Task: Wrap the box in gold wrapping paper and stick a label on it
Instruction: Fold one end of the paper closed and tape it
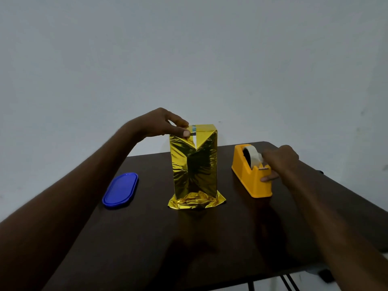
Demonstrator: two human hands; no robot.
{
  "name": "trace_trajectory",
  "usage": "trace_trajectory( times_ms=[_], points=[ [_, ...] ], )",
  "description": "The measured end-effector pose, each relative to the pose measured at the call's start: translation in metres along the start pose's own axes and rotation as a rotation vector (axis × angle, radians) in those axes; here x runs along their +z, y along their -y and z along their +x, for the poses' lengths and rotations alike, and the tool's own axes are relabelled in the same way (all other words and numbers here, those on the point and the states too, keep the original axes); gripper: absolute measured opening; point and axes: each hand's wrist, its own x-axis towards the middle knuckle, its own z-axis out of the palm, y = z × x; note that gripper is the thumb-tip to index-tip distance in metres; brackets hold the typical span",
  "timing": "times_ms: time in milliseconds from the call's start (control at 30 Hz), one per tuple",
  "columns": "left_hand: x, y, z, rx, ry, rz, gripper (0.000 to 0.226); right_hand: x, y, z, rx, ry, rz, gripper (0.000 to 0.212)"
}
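The box (194,164) stands upright on the dark table (147,238), covered in shiny gold wrapping paper. Its top flaps are folded into a V, and loose paper crumples out around its base. My left hand (161,123) pinches the folded paper at the box's top left corner, thumb on the front and fingers on top. My right hand (279,160) is on the yellow tape dispenser (251,175), fingers over the tape roll near the cutter and thumb against its near side. No label is in view.
A blue oval lid (120,190) lies flat on the table left of the box. The table's far edge runs just behind the box and the dispenser, with a pale wall beyond. Its right edge is close to my right forearm.
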Motion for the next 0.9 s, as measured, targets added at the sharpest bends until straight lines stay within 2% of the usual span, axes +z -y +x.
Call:
trace_trajectory(
  times_ms=[33, 67, 133, 167, 233, 333, 500, 900],
  points=[
    [0.001, -0.001, -0.001, -0.001, 0.0, -0.001, 0.062, 0.001, -0.007, -0.001, -0.07, -0.025, 0.098, 0.071],
    [0.001, -0.001, -0.001, -0.001, 0.001, -0.004, 0.064, 0.004, -0.012, -0.002, -0.076, -0.092, 0.219, 0.059],
    [0.001, -0.001, -0.002, -0.001, 0.001, -0.012, 0.071, 0.012, -0.019, -0.014, -0.074, -0.283, 0.225, 0.021],
    [0.002, -0.002, -0.003, 0.0, -0.002, -0.013, 0.076, 0.018, -0.024, -0.019, -0.062, -0.375, 0.231, 0.019],
    [0.002, -0.003, -0.004, 0.009, -0.003, -0.011, 0.088, 0.028, -0.034, -0.024, -0.071, -0.436, 0.271, 0.027],
    [0.002, -0.003, -0.006, 0.014, -0.005, -0.016, 0.101, 0.033, -0.041, -0.028, -0.077, -0.45, 0.266, 0.026],
    [0.002, -0.004, -0.008, 0.027, -0.008, -0.012, 0.1, 0.043, -0.053, -0.031, -0.047, -0.481, 0.317, 0.012],
    [0.002, -0.008, -0.013, 0.023, -0.001, -0.021, 0.096, 0.053, -0.051, -0.038, 0.183, -0.467, 0.676, 0.024]
  ],
)
